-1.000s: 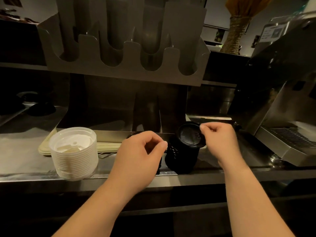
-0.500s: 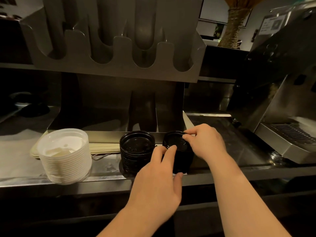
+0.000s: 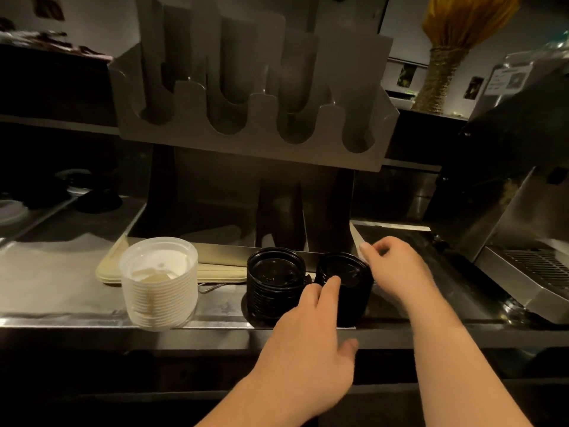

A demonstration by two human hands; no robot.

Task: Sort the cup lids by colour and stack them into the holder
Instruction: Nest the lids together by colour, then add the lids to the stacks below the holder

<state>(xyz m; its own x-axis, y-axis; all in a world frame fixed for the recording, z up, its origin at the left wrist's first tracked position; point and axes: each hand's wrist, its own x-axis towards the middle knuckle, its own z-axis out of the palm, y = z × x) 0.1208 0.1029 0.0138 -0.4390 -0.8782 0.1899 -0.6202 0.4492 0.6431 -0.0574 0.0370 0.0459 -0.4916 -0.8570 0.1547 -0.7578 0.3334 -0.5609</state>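
Black lid stacks side by side at the counter edge, below the holder. Left hand straight-fingered against the right stack, index tip on top; right hand loosely curled at its far rim, grip unclear.

Honestly this is looking like the back bar of a coffee shop. A grey slotted cup-and-lid holder is standing at the back of a brushed stainless steel counter. A stack of white plastic takeaway cup lids is sitting on it, with a stack of black plastic cup lids and a second black lid stack alongside. A steel coffee machine with a slotted drip tray is taking up the right side, and a bundle of dried yellow grass in a woven vase is decorating the shelf behind.
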